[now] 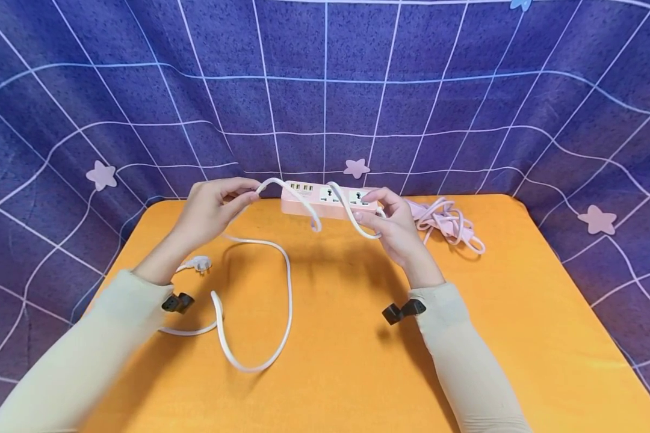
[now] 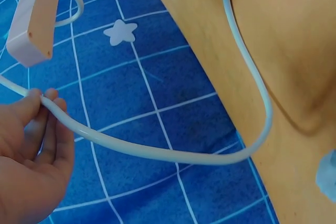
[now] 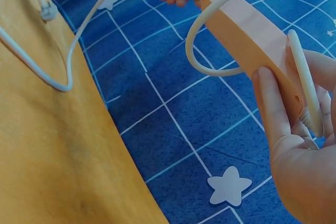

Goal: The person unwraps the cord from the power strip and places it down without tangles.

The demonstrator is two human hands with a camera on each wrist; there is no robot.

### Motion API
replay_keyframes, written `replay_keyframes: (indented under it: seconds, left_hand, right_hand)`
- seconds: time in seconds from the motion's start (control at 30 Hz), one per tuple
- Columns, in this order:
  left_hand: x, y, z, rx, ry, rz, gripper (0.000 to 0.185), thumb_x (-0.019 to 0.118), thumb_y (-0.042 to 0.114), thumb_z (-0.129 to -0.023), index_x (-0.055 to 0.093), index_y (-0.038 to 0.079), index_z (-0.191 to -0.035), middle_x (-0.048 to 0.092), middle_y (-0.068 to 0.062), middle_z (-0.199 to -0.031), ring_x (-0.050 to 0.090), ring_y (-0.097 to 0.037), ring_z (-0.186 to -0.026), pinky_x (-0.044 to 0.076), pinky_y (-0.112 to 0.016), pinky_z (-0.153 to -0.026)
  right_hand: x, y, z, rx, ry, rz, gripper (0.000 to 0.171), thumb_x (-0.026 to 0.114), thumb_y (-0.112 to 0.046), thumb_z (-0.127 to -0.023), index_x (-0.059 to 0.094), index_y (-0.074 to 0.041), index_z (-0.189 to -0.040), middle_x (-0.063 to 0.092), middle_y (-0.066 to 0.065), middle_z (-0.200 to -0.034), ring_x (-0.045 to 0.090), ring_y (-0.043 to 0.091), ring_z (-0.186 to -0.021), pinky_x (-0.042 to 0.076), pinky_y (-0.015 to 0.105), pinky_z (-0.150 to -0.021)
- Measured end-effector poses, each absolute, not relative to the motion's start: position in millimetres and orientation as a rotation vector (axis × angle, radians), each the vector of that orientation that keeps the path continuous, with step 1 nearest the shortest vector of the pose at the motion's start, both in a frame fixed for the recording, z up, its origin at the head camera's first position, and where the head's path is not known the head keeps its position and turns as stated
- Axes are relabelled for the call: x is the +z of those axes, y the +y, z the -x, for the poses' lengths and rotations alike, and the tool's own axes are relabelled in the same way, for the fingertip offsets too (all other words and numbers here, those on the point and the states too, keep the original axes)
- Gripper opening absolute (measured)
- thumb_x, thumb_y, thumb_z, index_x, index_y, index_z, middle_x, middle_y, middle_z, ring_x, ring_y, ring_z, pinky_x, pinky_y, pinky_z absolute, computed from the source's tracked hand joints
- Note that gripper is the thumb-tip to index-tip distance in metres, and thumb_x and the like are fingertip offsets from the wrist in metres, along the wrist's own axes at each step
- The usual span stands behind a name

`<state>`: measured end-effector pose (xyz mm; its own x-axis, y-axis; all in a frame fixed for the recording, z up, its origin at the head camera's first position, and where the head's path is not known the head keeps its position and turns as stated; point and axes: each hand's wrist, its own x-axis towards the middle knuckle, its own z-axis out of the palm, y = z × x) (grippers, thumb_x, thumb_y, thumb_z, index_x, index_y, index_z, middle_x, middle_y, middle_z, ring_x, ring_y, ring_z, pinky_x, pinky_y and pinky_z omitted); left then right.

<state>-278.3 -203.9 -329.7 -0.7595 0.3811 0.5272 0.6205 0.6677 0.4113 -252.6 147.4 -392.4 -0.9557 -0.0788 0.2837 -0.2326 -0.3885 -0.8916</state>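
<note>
1. Plug (image 1: 199, 263) of white plastic, pronged, lies on the orange cloth-covered table (image 1: 357, 361) near the left sleeve (image 1: 97, 343).
2. Left hand (image 1: 211, 207) pinches a smooth, round white cord (image 1: 289, 282) between thumb and fingers; its slack loops on the table.
3. Pink, rectangular power strip (image 1: 327, 211), with 2 white sockets, hangs above the table's far side between both hands, cord winding loosely around it.
4. Right hand (image 1: 398, 231) grips the strip's right end.
5. Tangled lilac cord bundle (image 1: 446, 224) lies at far right.

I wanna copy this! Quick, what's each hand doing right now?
Left hand: closed, pinching the white cord between fingers and thumb.
Right hand: closed, holding one end of the pink power strip.
</note>
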Motion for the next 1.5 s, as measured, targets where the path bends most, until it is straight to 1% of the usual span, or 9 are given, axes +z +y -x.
replay_keyframes:
  seconds: [0.4, 0.63, 0.77, 1.0, 1.17, 1.23, 1.33, 1.4, 1.5]
  left_hand:
    - [-325, -225, 268, -0.741, -2.418, 0.857, 0.016, 0.077, 0.014, -0.099, 0.082, 0.018, -0.113, 0.078, 0.004, -0.098, 0.059, -0.005, -0.077, 0.042, -0.017, -0.066]
    - [-328, -236, 262, -0.715, -2.310, 0.983, 0.026, 0.080, 0.001, -0.092, 0.083, 0.016, -0.113, 0.080, 0.002, -0.102, 0.069, -0.006, -0.090, 0.046, -0.012, -0.080]
    - [-331, -245, 259, -0.696, -2.289, 1.025, 0.031, 0.081, -0.004, -0.088, 0.083, 0.015, -0.113, 0.080, 0.002, -0.101, 0.070, -0.008, -0.091, 0.046, -0.011, -0.083]
    - [-335, -261, 258, -0.643, -2.254, 1.107, 0.038, 0.083, -0.010, -0.083, 0.083, 0.015, -0.112, 0.078, 0.003, -0.099, 0.066, -0.007, -0.086, 0.045, -0.015, -0.076]
    - [-339, -272, 255, -0.580, -2.252, 1.195, 0.042, 0.084, -0.011, -0.080, 0.083, 0.013, -0.114, 0.079, 0.001, -0.103, 0.067, -0.010, -0.091, 0.044, -0.013, -0.083]
    - [-342, -277, 255, -0.551, -2.230, 1.252, 0.035, 0.081, -0.006, -0.085, 0.082, 0.011, -0.115, 0.078, -0.001, -0.104, 0.068, -0.013, -0.092, 0.044, -0.013, -0.087]
    - [-346, -284, 255, -0.527, -2.194, 1.326, 0.020, 0.070, 0.013, -0.100, 0.082, 0.010, -0.117, 0.078, -0.003, -0.103, 0.069, -0.018, -0.092, 0.044, -0.013, -0.091]
    - [-349, -288, 256, -0.509, -2.174, 1.358, 0.029, 0.061, 0.027, -0.107, 0.082, 0.010, -0.116, 0.077, -0.003, -0.102, 0.070, -0.020, -0.091, 0.045, -0.013, -0.092]
    - [-354, -293, 256, -0.485, -2.205, 1.368, 0.043, 0.050, 0.042, -0.110, 0.084, 0.015, -0.113, 0.077, 0.001, -0.100, 0.069, -0.017, -0.090, 0.046, -0.013, -0.091]
  right_hand:
    - [-394, 147, 253, 2.517, -1.678, -0.417, 0.041, 0.069, 0.021, -0.084, 0.073, -0.019, -0.094, 0.065, 0.002, -0.118, 0.062, 0.016, -0.100, 0.056, 0.022, -0.075]
    - [-395, 147, 254, 2.509, -1.680, -0.418, 0.039, 0.069, 0.020, -0.084, 0.072, -0.019, -0.093, 0.065, 0.002, -0.118, 0.061, 0.017, -0.104, 0.056, 0.022, -0.077]
    - [-395, 146, 254, 2.517, -1.679, -0.421, 0.039, 0.069, 0.020, -0.084, 0.072, -0.019, -0.093, 0.065, 0.002, -0.119, 0.062, 0.017, -0.103, 0.057, 0.022, -0.078]
    - [-395, 145, 253, 2.534, -1.675, -0.416, 0.039, 0.070, 0.020, -0.083, 0.072, -0.018, -0.093, 0.064, 0.004, -0.121, 0.064, 0.016, -0.099, 0.058, 0.022, -0.078]
    - [-395, 145, 253, 2.529, -1.671, -0.416, 0.041, 0.069, 0.021, -0.083, 0.072, -0.018, -0.094, 0.065, 0.003, -0.121, 0.064, 0.016, -0.100, 0.058, 0.022, -0.078]
    - [-395, 145, 253, 2.526, -1.672, -0.414, 0.041, 0.069, 0.022, -0.083, 0.072, -0.018, -0.094, 0.065, 0.003, -0.121, 0.064, 0.017, -0.100, 0.058, 0.023, -0.079]
    - [-396, 146, 253, 2.524, -1.678, -0.410, 0.041, 0.069, 0.021, -0.083, 0.072, -0.018, -0.094, 0.065, 0.002, -0.121, 0.064, 0.017, -0.101, 0.058, 0.022, -0.079]
    - [-396, 146, 253, 2.523, -1.682, -0.413, 0.040, 0.070, 0.020, -0.083, 0.072, -0.018, -0.094, 0.065, 0.003, -0.122, 0.064, 0.017, -0.101, 0.058, 0.022, -0.079]
    - [-395, 146, 253, 2.524, -1.684, -0.425, 0.039, 0.070, 0.020, -0.084, 0.072, -0.019, -0.093, 0.064, 0.003, -0.122, 0.064, 0.017, -0.101, 0.058, 0.022, -0.078]
